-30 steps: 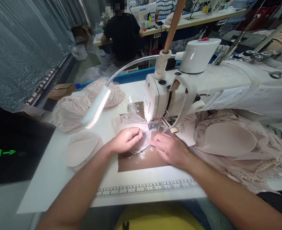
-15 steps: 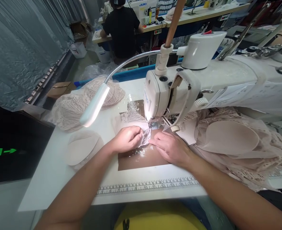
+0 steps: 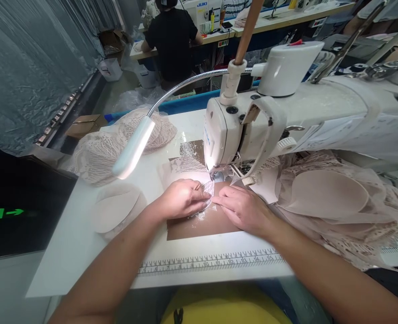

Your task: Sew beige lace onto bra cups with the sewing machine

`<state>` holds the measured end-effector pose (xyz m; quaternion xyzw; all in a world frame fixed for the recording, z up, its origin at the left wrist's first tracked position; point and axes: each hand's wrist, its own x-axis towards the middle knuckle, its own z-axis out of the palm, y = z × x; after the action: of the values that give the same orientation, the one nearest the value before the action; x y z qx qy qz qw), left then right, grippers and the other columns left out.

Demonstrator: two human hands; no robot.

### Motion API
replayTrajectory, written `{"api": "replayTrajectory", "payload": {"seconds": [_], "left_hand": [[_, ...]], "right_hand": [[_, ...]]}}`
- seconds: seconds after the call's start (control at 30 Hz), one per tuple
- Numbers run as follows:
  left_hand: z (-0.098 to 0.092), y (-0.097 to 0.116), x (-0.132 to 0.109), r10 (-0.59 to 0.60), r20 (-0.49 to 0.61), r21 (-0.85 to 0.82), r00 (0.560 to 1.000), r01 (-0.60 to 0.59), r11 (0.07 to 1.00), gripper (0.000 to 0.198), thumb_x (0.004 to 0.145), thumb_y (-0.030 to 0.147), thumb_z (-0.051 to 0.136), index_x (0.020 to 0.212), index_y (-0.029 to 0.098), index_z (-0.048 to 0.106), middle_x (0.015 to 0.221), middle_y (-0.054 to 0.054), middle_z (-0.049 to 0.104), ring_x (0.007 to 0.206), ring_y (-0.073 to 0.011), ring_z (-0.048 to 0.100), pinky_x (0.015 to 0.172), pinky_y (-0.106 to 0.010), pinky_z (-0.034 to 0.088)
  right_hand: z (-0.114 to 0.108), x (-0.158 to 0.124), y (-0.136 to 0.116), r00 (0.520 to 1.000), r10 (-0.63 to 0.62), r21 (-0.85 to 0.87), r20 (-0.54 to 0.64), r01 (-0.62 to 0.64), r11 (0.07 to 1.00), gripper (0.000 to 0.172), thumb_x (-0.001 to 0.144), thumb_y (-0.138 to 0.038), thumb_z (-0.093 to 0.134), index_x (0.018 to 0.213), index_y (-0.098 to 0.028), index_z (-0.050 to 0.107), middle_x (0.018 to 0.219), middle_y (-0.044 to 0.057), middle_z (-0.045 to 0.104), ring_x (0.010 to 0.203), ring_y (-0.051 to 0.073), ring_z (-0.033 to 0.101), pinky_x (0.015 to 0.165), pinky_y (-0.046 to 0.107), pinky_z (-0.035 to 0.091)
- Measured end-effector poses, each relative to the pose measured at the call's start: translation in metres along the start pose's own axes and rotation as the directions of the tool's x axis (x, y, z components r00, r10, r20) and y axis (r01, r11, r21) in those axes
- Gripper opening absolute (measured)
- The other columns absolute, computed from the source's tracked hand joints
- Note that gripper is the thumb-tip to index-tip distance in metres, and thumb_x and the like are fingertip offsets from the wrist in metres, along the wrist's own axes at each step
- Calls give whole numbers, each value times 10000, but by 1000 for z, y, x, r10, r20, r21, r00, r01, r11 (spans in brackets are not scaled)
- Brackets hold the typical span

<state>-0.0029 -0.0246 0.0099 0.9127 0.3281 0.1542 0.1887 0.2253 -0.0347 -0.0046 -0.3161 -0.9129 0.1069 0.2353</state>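
A white sewing machine (image 3: 223, 130) stands over the table, its needle area lit by a lamp (image 3: 134, 148) on a bent metal arm. Pale lace fabric (image 3: 208, 188) lies just in front of the presser foot, over a shiny brown sheet (image 3: 199, 227). My left hand (image 3: 183, 199) is closed on the lace's left part, thumb and fingers pressed together near its edge. From the right, my right hand (image 3: 241, 204) rests with its fingers together and bent, the fingertips at the lace's right edge. Whether it grips anything underneath is hidden.
Lace bundles (image 3: 118, 144) lie at the back left, and a round pale cup (image 3: 118, 210) sits left of my left forearm. More lace with a cup (image 3: 330, 193) fills the right side. A printed ruler (image 3: 212, 262) runs along the front edge. A person (image 3: 174, 42) sits beyond.
My left hand's fingers have moved slightly right and down over the lace, covering more of it. My right hand has shifted very little.
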Motion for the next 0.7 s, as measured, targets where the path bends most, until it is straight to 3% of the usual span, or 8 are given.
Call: {"api": "replayTrajectory", "payload": {"seconds": [0.17, 0.3, 0.5, 0.7], "left_hand": [[-1, 1, -1, 54, 45, 114, 997, -59, 992, 333, 923, 388, 480, 1116, 213, 687, 756, -55, 612, 723, -166, 559, 673, -288, 398], [-1, 2, -2, 73, 54, 141, 996, -80, 987, 329, 930, 389, 466, 1104, 217, 688, 769, -57, 612, 743, -174, 562, 685, -300, 413], [0, 4, 6, 38, -86, 115, 996, -28, 993, 312, 960, 280, 413, 1113, 154, 653, 1099, -114, 650, 943, -195, 564, 813, -314, 460], [2, 3, 9, 62, -2, 246, 998, -59, 967, 338, 967, 254, 391, 1190, 141, 618, 1239, -104, 624, 973, -224, 540, 842, -359, 450]], "right_hand": [[1, -1, 0, 990, 138, 34, -33, -137, 990, 301, 870, -86, 442, 1013, -167, 694, 829, 47, 657, 733, 148, 582, 672, 258, 446], [2, 2, -2, 995, 102, -74, 6, -101, 992, 306, 866, -80, 442, 1023, -162, 691, 812, 53, 629, 708, 154, 554, 643, 262, 416], [4, 3, -2, 998, 63, -120, 19, -60, 991, 291, 897, -102, 413, 947, -156, 695, 767, 49, 581, 692, 154, 498, 647, 271, 376], [4, 3, -3, 997, 74, -145, 34, -68, 987, 294, 889, -90, 411, 955, -146, 693, 747, 42, 567, 697, 156, 480, 656, 274, 359]]}}
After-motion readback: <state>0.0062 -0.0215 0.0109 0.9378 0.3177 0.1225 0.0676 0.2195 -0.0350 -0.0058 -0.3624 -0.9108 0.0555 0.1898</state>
